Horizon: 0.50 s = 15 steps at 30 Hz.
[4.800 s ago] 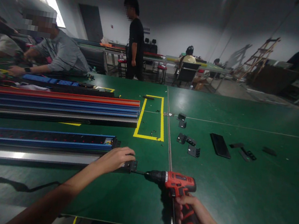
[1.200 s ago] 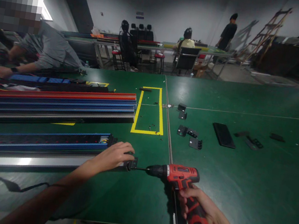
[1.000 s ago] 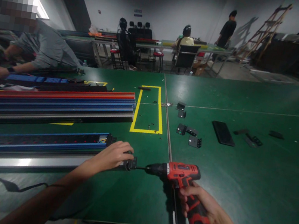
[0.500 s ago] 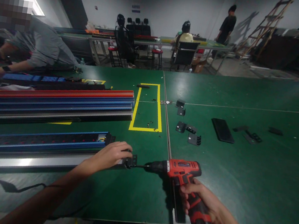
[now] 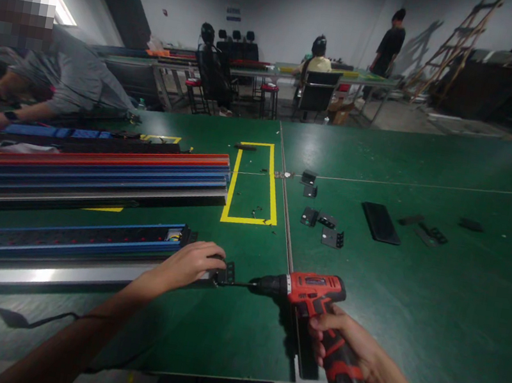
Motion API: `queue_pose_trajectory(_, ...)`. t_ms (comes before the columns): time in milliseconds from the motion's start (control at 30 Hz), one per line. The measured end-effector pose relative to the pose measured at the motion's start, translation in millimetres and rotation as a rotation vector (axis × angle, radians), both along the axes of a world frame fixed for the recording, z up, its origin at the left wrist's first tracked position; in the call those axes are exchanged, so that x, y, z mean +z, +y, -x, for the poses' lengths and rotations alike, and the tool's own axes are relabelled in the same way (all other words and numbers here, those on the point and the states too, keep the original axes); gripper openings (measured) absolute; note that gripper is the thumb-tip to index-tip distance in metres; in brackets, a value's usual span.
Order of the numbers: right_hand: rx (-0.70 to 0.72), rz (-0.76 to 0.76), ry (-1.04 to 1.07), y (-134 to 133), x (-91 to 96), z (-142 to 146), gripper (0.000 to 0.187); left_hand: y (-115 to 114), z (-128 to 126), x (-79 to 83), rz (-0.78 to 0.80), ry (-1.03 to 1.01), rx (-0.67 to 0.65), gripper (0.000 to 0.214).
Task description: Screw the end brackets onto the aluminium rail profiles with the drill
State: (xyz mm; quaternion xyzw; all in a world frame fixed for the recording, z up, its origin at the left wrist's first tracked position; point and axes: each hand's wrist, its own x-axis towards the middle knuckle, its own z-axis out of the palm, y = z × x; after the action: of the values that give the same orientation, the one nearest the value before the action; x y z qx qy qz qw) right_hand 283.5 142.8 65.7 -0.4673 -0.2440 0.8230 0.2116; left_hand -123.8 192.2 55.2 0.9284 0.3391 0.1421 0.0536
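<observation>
Head view. The left hand [image 5: 193,262] is curled down over the end of a long grey rail [image 5: 43,276] lying along the near edge of the green bench [image 5: 414,294], fingers pressing on its black end piece [image 5: 226,273]. The right hand [image 5: 343,344] is wrapped around the handle of a red cordless drill [image 5: 313,289], held level, its bit tip touching the end piece. A blue socket strip [image 5: 59,238] lies just behind the rail. Farther back are stacked coloured rails [image 5: 89,168], a yellow tape rectangle [image 5: 253,184] and loose black brackets [image 5: 332,238]. A co-worker's grey sleeve [image 5: 74,82] leans in at far left.
</observation>
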Motion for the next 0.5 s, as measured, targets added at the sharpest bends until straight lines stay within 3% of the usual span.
queue_pose_trajectory(500,0.011,0.002,-0.03,5.0,5.7,9.7,0.037,-1.8,-2.0,-2.7,-0.017,-0.007,0.028,0.03)
